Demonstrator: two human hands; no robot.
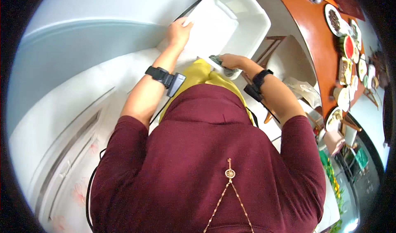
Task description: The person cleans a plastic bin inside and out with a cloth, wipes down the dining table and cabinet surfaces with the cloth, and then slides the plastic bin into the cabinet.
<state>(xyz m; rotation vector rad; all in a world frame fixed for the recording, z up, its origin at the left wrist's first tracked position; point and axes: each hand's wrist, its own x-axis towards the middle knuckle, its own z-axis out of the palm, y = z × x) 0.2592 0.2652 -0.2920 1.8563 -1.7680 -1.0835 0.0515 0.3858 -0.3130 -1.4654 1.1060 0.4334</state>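
A white plastic bin [247, 35] is tilted in front of my body, its open inside facing me. My left hand [178, 34] grips the bin's left rim, fingers wrapped over the edge. At the bin's near edge, my right hand [232, 61] is closed on a dark green-grey cloth [216, 60]. Part of the cloth hangs below that hand, against the rim. Dark straps with small devices circle both wrists.
At the right stands a brown table [295, 6] with several plates of food, a cut watermelon [349, 47] and bowls. A chair [284, 59] and a plastic bag [303, 90] are beside it. A pale curved surface [82, 39] lies at the left.
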